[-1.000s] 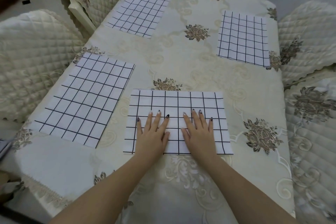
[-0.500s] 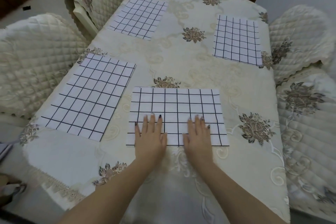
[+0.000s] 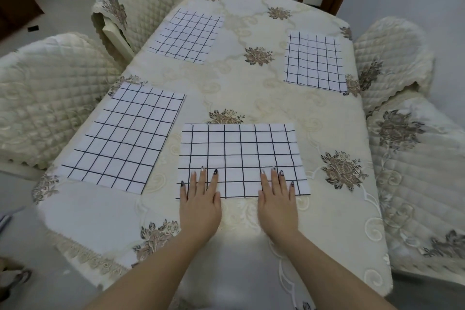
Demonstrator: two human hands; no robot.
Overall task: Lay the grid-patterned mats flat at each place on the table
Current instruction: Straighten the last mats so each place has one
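You have four chairs in quilted cream covers (image 3: 50,98) around you, two on each side. A cream tablecloth (image 3: 251,88) with brown flowers hangs over the edges, and pale tiled floor (image 3: 63,7) lies beyond.

mats (image 3: 241,156): matt cloth | tablecloth (image 3: 251,93): glossy embroidered fabric | chairs (image 3: 45,98): quilted fabric

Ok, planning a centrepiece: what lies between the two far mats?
Head view: only bare tablecloth, with one brown flower motif, between the far left mat and the far right mat.
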